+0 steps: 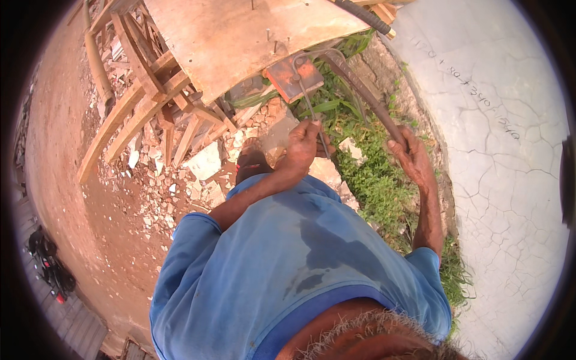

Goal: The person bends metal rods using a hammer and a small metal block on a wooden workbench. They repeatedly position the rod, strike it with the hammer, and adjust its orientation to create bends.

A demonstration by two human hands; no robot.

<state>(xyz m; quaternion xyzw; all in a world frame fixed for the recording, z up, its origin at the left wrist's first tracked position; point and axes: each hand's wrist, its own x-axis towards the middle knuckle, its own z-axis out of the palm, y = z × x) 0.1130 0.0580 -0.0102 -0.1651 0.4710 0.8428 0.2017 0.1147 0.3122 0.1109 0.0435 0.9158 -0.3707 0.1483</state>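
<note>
Blue shirt [258, 258], rod [307, 99] through pinching left hand [302, 147], bar [367, 97] extending beyond clasping right hand [413, 157]

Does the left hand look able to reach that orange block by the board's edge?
Probably yes: the left hand is near the orange block and the gap looks mostly free, though the hand holds a thin rod crossing the block.

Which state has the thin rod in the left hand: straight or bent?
Bent: above the left hand, the rod runs up, then curves toward the right near the board.
</note>
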